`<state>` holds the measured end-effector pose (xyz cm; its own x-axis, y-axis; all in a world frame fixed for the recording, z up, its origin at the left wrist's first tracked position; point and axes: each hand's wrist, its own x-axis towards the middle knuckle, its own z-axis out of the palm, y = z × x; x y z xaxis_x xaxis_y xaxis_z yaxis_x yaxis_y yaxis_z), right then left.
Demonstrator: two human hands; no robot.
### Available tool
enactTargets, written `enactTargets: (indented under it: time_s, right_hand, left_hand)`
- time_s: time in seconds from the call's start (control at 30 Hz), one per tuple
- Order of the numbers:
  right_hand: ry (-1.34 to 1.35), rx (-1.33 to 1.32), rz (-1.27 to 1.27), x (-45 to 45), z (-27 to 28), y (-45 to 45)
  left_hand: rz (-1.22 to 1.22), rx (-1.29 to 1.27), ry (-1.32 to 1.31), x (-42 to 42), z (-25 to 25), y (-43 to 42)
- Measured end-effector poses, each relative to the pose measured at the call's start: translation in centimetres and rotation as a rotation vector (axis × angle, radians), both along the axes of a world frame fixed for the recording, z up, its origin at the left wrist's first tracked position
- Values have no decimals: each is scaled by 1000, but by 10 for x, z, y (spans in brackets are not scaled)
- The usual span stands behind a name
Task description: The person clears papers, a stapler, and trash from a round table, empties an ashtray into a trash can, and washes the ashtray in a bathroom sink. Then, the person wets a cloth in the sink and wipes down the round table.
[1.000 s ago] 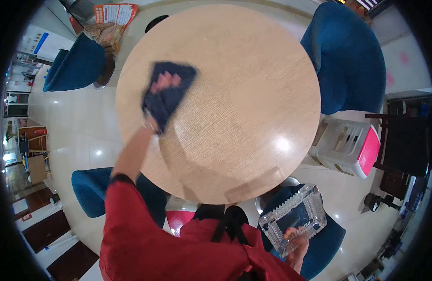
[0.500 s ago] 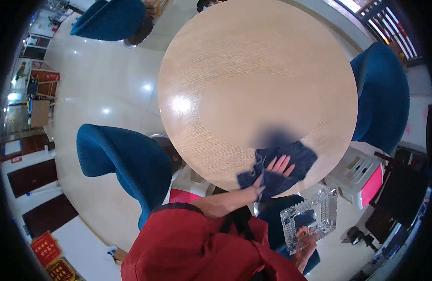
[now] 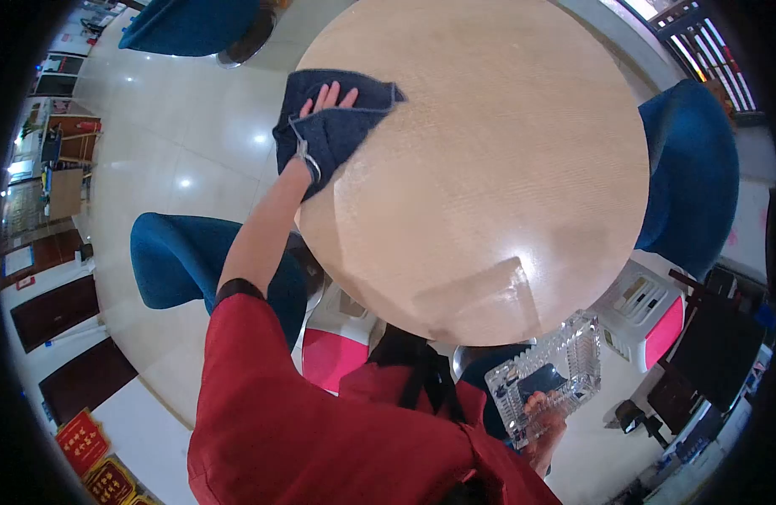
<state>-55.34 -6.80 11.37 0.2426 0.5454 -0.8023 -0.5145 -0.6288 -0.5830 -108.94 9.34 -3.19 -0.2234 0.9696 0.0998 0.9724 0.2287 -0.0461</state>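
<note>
A dark blue-grey cloth (image 3: 341,135) lies at the left far rim of the round wooden table (image 3: 489,168), part of it hanging past the edge. My left hand (image 3: 327,99) presses on it with the fingers stretched forward, and a fold of the cloth covers the back of the hand. Off the table's near right edge, my right hand (image 3: 546,417) grips a clear, ridged glass tray (image 3: 583,370), tilted. A dark patch shows in the tray's middle; I cannot tell whether it is an object or seen through the glass.
Blue chairs stand around the table: one at left (image 3: 177,261), one at right (image 3: 691,177), one at the far left (image 3: 190,25). A white and pink stool (image 3: 645,316) is at the near right, and a pink-topped seat (image 3: 333,358) at the near left.
My left hand has swept the cloth from the table's near edge to the far left rim. My right hand keeps the glass tray in nearly the same place.
</note>
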Motion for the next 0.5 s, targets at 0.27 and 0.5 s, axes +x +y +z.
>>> enactTargets:
  time_s: [0.27, 0.5]
  right_hand:
    - [-55, 41, -4, 55, 5, -50]
    - [11, 81, -10, 54, 6, -48]
  left_hand:
    - [258, 200, 167, 155, -5, -94]
    - [131, 141, -2, 260, -15, -184]
